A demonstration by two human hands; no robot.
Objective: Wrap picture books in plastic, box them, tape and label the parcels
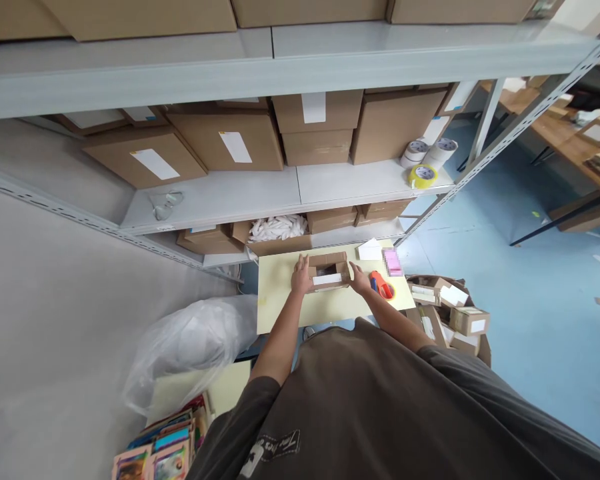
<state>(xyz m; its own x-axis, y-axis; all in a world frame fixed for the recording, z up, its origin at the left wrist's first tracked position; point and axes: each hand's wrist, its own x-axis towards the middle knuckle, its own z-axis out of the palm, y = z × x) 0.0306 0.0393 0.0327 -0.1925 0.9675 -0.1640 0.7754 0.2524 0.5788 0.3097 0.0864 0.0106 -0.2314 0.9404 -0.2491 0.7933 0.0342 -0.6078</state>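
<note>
A small cardboard box [319, 285] with a white label on its near side sits on a pale yellow table. Its top is partly open and the inside looks dark. My left hand [301, 275] presses against the box's left side, fingers pointing forward. On the opposite side my right hand [360, 279] grips the box's right edge. Just right of that hand lies an orange tape dispenser [381, 285]. White paper slips [369, 250] and a pink pad [393, 262] lie at the table's far right.
Metal shelving [220, 193] with cartons rises beyond the table [280, 310]. Tape rolls [423, 175] stand on its middle shelf. A container of small labelled boxes [470, 321] is on the floor at right. A clear plastic bag [195, 340] bulges at left, above picture books [170, 440].
</note>
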